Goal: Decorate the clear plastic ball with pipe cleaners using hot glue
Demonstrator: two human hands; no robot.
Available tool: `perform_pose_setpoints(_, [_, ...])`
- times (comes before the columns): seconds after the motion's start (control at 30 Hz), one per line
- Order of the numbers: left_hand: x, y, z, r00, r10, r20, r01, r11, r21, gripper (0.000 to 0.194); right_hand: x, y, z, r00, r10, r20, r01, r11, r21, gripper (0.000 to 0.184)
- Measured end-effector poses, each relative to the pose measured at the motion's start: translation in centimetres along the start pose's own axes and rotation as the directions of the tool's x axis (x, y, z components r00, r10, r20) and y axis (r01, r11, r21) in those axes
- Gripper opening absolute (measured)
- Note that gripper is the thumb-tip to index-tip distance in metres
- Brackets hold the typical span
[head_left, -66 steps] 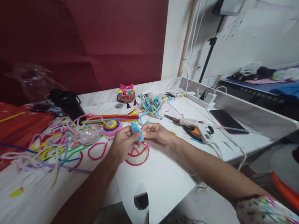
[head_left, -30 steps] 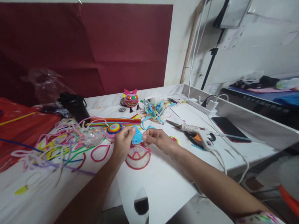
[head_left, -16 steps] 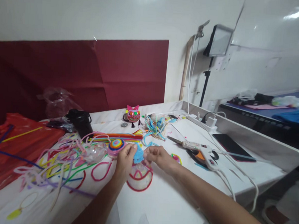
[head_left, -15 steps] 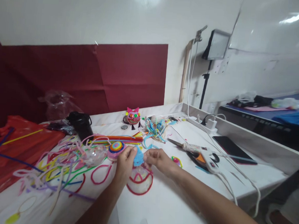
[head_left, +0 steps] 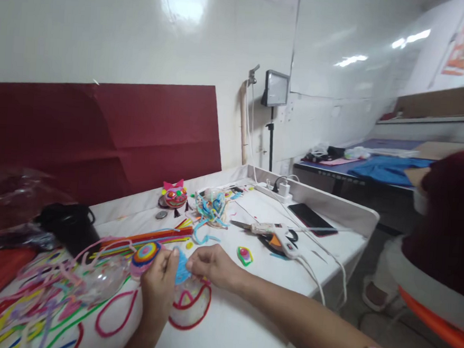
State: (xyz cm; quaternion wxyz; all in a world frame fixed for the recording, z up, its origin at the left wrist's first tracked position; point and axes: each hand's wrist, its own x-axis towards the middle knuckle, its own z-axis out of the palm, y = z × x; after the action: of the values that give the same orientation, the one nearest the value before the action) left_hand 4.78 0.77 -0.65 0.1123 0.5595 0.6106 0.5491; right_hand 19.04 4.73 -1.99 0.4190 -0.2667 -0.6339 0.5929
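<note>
My left hand [head_left: 158, 276] is closed, pinching a flat light-blue fuzzy piece [head_left: 181, 267] between thumb and fingers. From the other side my right hand [head_left: 214, 265] pinches its right edge. Below the hands lies a clear rounded piece edged with a red pipe cleaner [head_left: 207, 305]; its upper part is hidden by the hands. A round disc coiled in several colours [head_left: 145, 257] sits against the left hand's far side. Left of it is a clear plastic ball [head_left: 103, 279] among loose pipe cleaners. A pink loop [head_left: 100, 318] rests nearer me.
Farther back are a finished-looking pink lion-like head [head_left: 175, 195] and a tangle of blue strands [head_left: 210, 207]. Scissors [head_left: 248, 226], a glue gun [head_left: 285, 241] with its cord, and a phone [head_left: 312, 219] lie right. A black cup-like container [head_left: 71, 229] stands left. A person [head_left: 447, 221] is at far right.
The view has swung to the right, so the table things appear farther left and a person has come into view. Both hands keep their pinch on the blue piece.
</note>
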Motion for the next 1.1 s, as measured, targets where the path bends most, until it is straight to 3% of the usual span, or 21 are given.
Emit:
perform_pose_setpoints(0.1, [0.1,0.0,-0.1,1.000,-0.006,0.020,0.005,0.999,0.037,0.027,0.1,-0.1,0.0,1.000,0.012,0.002,-0.012,1.000,0.008,0.054])
perform_pose_setpoints(0.3, [0.2,-0.3,0.2,0.998,0.036,-0.046,-0.032,0.996,0.085,0.021,0.1,0.2,-0.2,1.000,0.007,-0.011,-0.008,0.999,-0.054,0.053])
perform_pose_setpoints(0.5, [-0.2,0.3,0.5,0.986,0.083,-0.146,-0.061,0.987,0.149,0.032,-0.2,0.9,0.7,1.000,-0.005,-0.002,0.005,1.000,-0.030,0.049])
perform_pose_setpoints(0.63, [0.0,-0.1,0.2,0.987,0.088,-0.137,-0.069,0.988,0.139,0.031,0.0,-0.5,-0.5,0.992,-0.082,0.097,0.094,0.988,-0.124,0.040])
perform_pose_setpoints(0.7, [0.5,-0.7,0.1,0.994,0.028,-0.109,-0.016,0.993,0.114,0.032,0.7,-2.3,-3.2,0.973,-0.217,0.076,0.230,0.917,-0.325,0.030])
perform_pose_setpoints(0.77, [1.0,-1.3,0.0,0.996,-0.064,-0.058,0.069,0.995,0.076,0.035,2.2,-4.4,-7.3,0.958,-0.287,-0.020,0.219,0.775,-0.593,0.025])
perform_pose_setpoints(0.8, [1.2,-1.6,0.1,0.994,-0.108,-0.029,0.109,0.992,0.058,0.038,3.2,-5.3,-9.7,0.949,-0.299,-0.098,0.115,0.622,-0.775,0.024])
perform_pose_setpoints(0.83, [1.4,-1.9,0.2,0.989,-0.145,-0.007,0.146,0.988,0.042,0.040,4.3,-5.9,-12.2,0.940,-0.289,-0.180,-0.047,0.414,-0.909,0.023])
perform_pose_setpoints(0.97, [1.8,-2.4,0.6,0.972,-0.236,-0.022,0.235,0.972,-0.020,0.047,9.3,-5.3,-21.0,0.936,-0.179,-0.303,-0.271,0.184,-0.945,0.022])
perform_pose_setpoints(1.1, [2.1,-2.2,0.7,0.941,-0.337,-0.025,0.336,0.941,-0.026,0.055,12.9,-1.6,-25.1,0.964,-0.012,-0.266,-0.266,0.019,-0.964,0.032])
